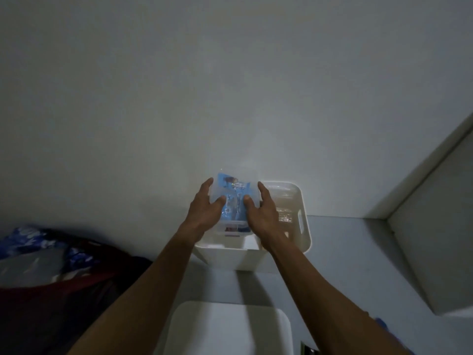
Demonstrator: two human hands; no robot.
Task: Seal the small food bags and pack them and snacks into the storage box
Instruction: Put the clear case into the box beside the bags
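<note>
A clear zip bag (234, 193) with blue snack packets inside is held upright over the left part of the white storage box (304, 226). My left hand (204, 208) grips the bag's left edge, thumb on its front. My right hand (261, 208) grips its right edge the same way. The bag's lower end dips inside the box. More clear wrapped packs (284, 206) lie in the box's right part. The box stands against the wall on a grey surface.
A white lid or tray (225, 326) lies near me at the bottom centre. A dark red and blue heap of bags or cloth (46, 265) fills the left. A white ledge (432, 252) runs along the right.
</note>
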